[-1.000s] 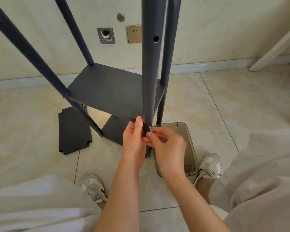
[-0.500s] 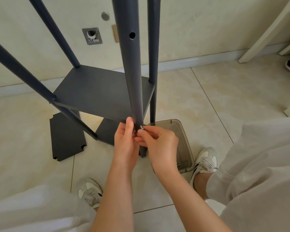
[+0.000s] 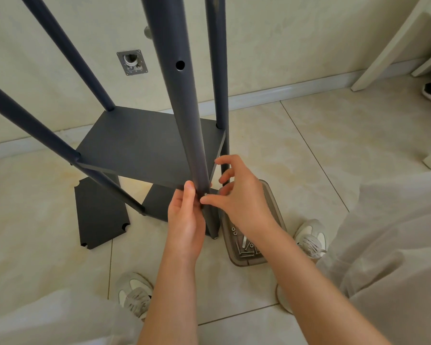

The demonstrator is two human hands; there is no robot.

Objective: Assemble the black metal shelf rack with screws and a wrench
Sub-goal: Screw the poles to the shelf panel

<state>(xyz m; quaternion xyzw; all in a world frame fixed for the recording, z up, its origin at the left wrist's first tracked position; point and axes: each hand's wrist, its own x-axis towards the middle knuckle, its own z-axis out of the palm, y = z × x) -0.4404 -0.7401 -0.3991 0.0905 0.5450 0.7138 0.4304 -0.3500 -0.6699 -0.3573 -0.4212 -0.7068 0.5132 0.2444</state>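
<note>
The black shelf rack stands on the tiled floor, its near post [image 3: 184,108] running down the middle of the view and an upper shelf board [image 3: 144,145] fixed between the posts. My left hand [image 3: 184,220] grips the near post just below that shelf's corner, thumb lying up along the tube. A small silver screw [image 3: 205,194] sits in the post at the shelf corner. My right hand [image 3: 239,202] is beside it. Its thumb tip touches the screw, and the other fingers are lifted and spread away from the post. No wrench is visible.
A clear brownish tray [image 3: 275,202] with several screws and washers lies on the floor right of the post, partly under my right hand. A loose black shelf board [image 3: 100,212] lies flat at left. My shoes [image 3: 309,237] flank the rack; a white furniture leg [image 3: 383,46] leans at right.
My right hand's fingers, which were pinching the screw, have lifted and spread, leaving only the thumb at it. The view has shifted, uncovering the screws in the tray.
</note>
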